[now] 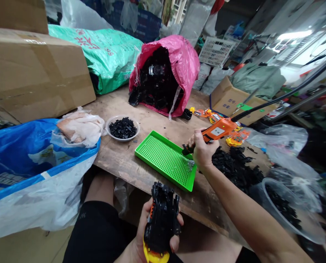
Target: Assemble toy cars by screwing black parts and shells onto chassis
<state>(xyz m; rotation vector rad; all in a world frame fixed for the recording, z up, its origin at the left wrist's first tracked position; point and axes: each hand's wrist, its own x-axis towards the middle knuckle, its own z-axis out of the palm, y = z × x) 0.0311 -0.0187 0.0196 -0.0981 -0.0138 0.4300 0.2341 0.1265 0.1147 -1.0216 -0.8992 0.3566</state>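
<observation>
My left hand [145, 233] is wrapped round a toy car [163, 219], whose black underside faces up and whose yellow end points toward me. It is held above my lap, in front of the table edge. In my right hand [203, 149] is an orange-and-black electric screwdriver [216, 130], with its cable leading off to the upper right. The screwdriver's dark front end points left and down over a green perforated tray [163, 157]. A small heap of silvery screws [190, 165] lies at the tray's right end, just below that tip.
A bowl of small black parts [123, 128] stands left of the tray. Behind lies a pink sack [184, 62] spilling black parts. Loose black pieces [236, 168] and orange-yellow pieces [238, 137] lie at right. A blue-lined bag [42, 157] and cardboard box [39, 73] flank the left side.
</observation>
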